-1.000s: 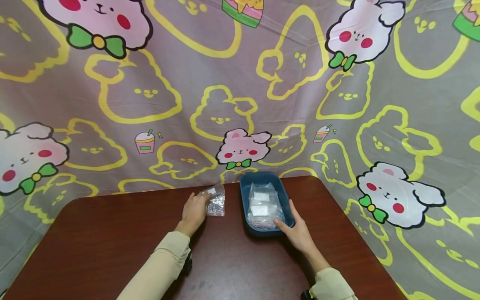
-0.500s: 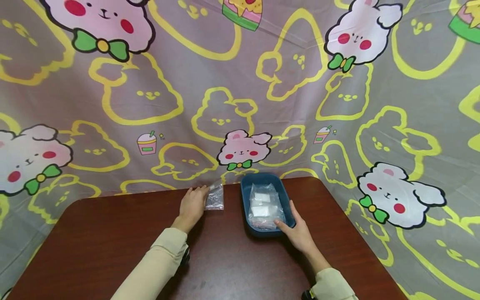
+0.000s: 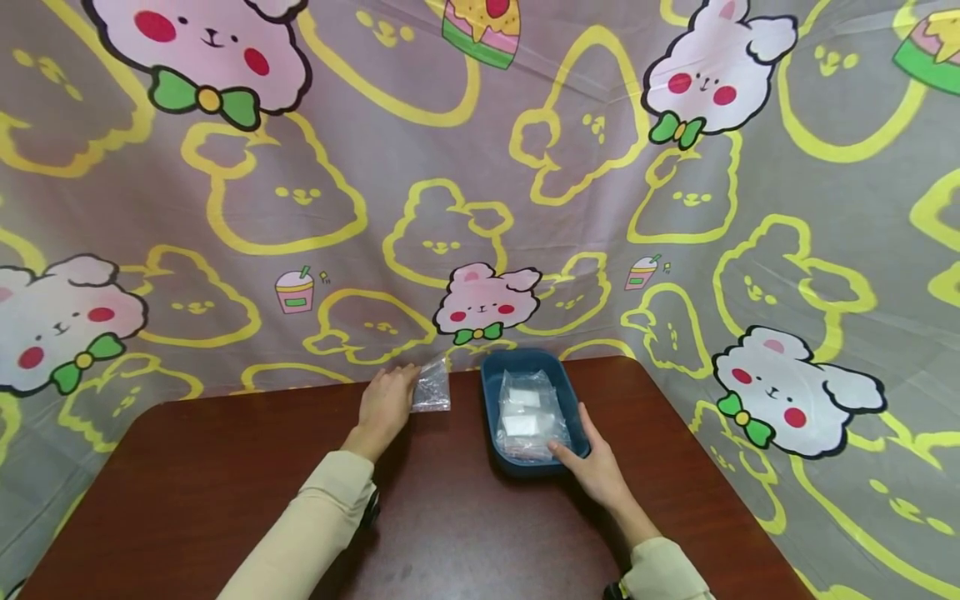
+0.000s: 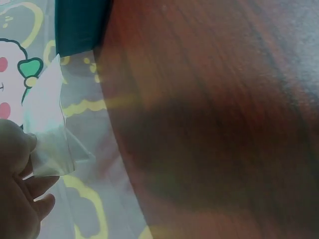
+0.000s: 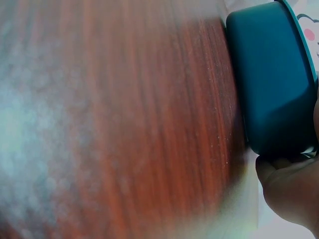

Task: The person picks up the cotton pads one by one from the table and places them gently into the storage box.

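Note:
My left hand (image 3: 384, 408) pinches a small clear plastic bag (image 3: 432, 390) over the far part of the table. In the left wrist view, the thumb and fingers hold the bag (image 4: 49, 134) by its edge, and a pale patch shows on it. To the right stands a dark blue plastic bin (image 3: 491, 385). Clear bags (image 3: 525, 408) with white labels lie stacked inside it. My right hand (image 3: 600, 467) grips the bin's near right side, thumb over the rim and fingers along the outer wall. The right wrist view shows that hand (image 5: 294, 194) against the bin's wall (image 5: 271, 79).
A brown wooden table (image 3: 450, 517) lies under both hands. Behind it and along the right hangs a patterned cloth (image 3: 345, 200), close to the table's far edge and the bin.
The left hand has moved slightly up and away with its bag, whose visible part looks smaller and tilted. My right hand and the bin stay where they were.

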Action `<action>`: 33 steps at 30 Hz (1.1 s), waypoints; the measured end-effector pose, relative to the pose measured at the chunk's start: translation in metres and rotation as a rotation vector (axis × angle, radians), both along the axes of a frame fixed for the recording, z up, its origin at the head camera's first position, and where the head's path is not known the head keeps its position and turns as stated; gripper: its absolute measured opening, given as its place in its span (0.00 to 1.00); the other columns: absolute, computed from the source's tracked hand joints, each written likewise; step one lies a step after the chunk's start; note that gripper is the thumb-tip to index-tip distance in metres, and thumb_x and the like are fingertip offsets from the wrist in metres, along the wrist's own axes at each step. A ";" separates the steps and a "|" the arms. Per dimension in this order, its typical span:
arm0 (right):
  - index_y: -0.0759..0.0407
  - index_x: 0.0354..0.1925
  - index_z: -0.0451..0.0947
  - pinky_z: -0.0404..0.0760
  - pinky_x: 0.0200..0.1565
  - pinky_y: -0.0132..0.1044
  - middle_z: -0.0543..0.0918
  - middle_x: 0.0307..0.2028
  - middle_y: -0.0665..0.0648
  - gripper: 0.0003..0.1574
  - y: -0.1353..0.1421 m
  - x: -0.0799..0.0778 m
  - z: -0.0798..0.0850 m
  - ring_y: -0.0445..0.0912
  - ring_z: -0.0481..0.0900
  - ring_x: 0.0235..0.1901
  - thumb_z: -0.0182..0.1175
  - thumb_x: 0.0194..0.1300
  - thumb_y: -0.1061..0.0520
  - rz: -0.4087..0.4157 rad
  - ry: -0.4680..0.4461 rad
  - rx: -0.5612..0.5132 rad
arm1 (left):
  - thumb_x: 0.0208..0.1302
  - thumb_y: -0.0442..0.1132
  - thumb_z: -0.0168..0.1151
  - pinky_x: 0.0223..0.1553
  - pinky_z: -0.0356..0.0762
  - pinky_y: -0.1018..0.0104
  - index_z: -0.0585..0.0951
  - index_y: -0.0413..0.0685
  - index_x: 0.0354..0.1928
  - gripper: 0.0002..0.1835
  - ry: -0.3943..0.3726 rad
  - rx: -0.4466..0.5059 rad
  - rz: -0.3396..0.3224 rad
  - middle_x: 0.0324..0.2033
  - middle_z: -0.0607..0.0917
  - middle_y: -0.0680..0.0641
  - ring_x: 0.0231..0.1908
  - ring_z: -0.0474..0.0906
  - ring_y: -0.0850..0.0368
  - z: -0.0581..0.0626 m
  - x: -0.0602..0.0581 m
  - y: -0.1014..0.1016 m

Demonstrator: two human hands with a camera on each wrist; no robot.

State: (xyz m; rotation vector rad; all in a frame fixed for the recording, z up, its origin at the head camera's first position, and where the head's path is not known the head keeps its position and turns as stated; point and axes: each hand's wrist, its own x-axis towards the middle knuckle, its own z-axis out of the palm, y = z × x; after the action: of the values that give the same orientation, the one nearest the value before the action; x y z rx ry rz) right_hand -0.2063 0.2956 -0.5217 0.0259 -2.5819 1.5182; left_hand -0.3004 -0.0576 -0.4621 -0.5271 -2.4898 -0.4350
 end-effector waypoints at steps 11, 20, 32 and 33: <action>0.53 0.81 0.44 0.52 0.72 0.63 0.52 0.78 0.60 0.64 0.000 -0.003 -0.001 0.59 0.50 0.76 0.70 0.62 0.39 -0.002 -0.025 -0.010 | 0.72 0.33 0.59 0.46 0.81 0.45 0.86 0.44 0.47 0.09 0.026 0.065 -0.025 0.41 0.88 0.40 0.39 0.85 0.38 0.015 -0.003 0.000; 0.55 0.81 0.44 0.52 0.72 0.64 0.52 0.78 0.62 0.63 0.001 -0.001 0.000 0.60 0.49 0.76 0.70 0.63 0.41 0.004 -0.002 -0.004 | 0.71 0.32 0.60 0.60 0.74 0.42 0.85 0.41 0.52 0.12 0.023 0.082 -0.037 0.47 0.88 0.42 0.47 0.85 0.41 0.027 -0.003 0.002; 0.57 0.80 0.45 0.52 0.72 0.63 0.52 0.78 0.62 0.62 0.000 -0.001 0.001 0.61 0.51 0.75 0.70 0.64 0.41 -0.001 0.002 -0.001 | 0.72 0.33 0.58 0.61 0.74 0.45 0.85 0.42 0.53 0.12 0.027 0.090 -0.030 0.46 0.88 0.41 0.46 0.85 0.41 0.037 -0.001 0.003; 0.57 0.80 0.45 0.52 0.72 0.62 0.52 0.78 0.62 0.62 0.000 -0.001 0.001 0.60 0.51 0.75 0.70 0.64 0.42 0.000 0.005 -0.002 | 0.72 0.33 0.59 0.60 0.75 0.45 0.85 0.42 0.53 0.12 0.029 0.094 -0.031 0.46 0.88 0.40 0.46 0.85 0.40 0.038 -0.001 0.003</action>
State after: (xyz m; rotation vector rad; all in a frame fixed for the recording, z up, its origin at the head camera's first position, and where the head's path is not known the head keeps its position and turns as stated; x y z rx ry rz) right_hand -0.2075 0.2953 -0.5208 0.0296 -2.5758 1.5192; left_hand -0.3010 -0.0548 -0.4244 -0.5308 -2.4227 -0.5496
